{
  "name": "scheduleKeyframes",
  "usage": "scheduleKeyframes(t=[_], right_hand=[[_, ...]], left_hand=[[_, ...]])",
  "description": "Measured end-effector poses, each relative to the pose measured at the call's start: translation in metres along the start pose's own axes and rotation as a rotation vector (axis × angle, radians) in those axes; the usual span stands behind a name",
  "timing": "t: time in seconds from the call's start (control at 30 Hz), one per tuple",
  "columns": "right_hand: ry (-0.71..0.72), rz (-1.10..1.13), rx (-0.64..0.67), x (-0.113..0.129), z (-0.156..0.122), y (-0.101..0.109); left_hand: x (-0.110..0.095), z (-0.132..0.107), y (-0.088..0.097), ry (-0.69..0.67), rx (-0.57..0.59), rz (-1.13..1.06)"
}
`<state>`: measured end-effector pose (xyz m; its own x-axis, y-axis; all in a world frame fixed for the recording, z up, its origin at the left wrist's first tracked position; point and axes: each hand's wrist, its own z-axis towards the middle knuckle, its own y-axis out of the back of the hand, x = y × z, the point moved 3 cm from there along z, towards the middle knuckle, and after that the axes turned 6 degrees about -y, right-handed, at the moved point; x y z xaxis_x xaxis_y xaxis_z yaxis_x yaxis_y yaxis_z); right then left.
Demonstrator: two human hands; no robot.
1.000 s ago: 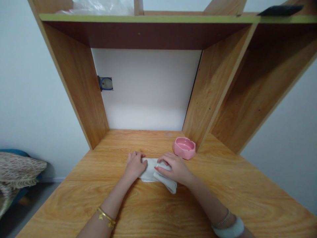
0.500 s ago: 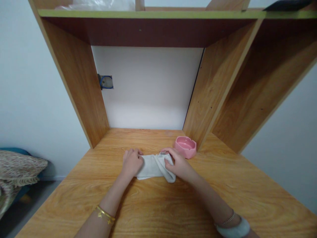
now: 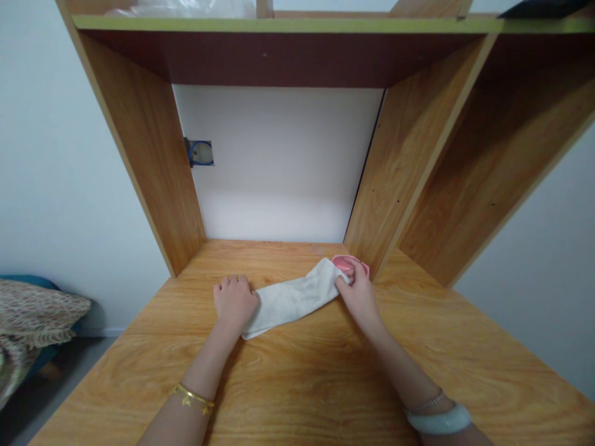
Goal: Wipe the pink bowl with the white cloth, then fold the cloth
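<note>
A pale grey-white cloth (image 3: 290,300), folded into a long strip, lies slantwise on the wooden desktop with its right end raised toward the back. My left hand (image 3: 236,303) rests palm down on its left end, fingers pointing forward on the wood and the thumb side over the cloth; what lies under the palm is hidden. Between thumb and fingers, my right hand (image 3: 359,291) pinches the cloth's right end. That hand is in front of and over a pink ashtray (image 3: 343,262), covering much of it; whether they touch, I cannot tell.
A wooden side panel (image 3: 395,148) rises just behind the ashtray, another panel (image 3: 139,142) stands at the left. Overhead runs a shelf (image 3: 297,26) with clear plastic on top. The white back board (image 3: 279,161) has a socket cut-out (image 3: 201,152). A fringed woven cloth (image 3: 41,310) is at far left.
My right hand has moved right and back with the cloth's end, unfolding the cloth into a longer strip and partly covering the ashtray. My left hand has shifted slightly left.
</note>
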<state>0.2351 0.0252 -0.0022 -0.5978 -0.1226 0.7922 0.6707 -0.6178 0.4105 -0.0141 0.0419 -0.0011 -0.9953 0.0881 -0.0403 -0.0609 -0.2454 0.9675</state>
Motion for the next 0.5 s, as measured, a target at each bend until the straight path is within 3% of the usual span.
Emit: scheduleKeyframes(t=[0.1, 0.2, 0.37, 0.5], right_hand=[[-0.029, -0.051, 0.023, -0.004, 0.0, -0.001], [-0.033, -0.077, 0.032, -0.006, -0.001, -0.004], [-0.001, -0.093, -0.022, -0.003, -0.002, -0.002], [0.009, -0.088, -0.053, -0.001, -0.003, -0.001]], left_hand=[[-0.003, -0.001, 0.0, -0.033, -0.05, -0.011], [-0.015, -0.001, -0.002, -0.221, -0.071, -0.188], [-0.043, -0.013, -0.011, -0.611, 0.039, -0.462], [-0.053, -0.022, -0.016, -0.722, 0.085, -0.46]])
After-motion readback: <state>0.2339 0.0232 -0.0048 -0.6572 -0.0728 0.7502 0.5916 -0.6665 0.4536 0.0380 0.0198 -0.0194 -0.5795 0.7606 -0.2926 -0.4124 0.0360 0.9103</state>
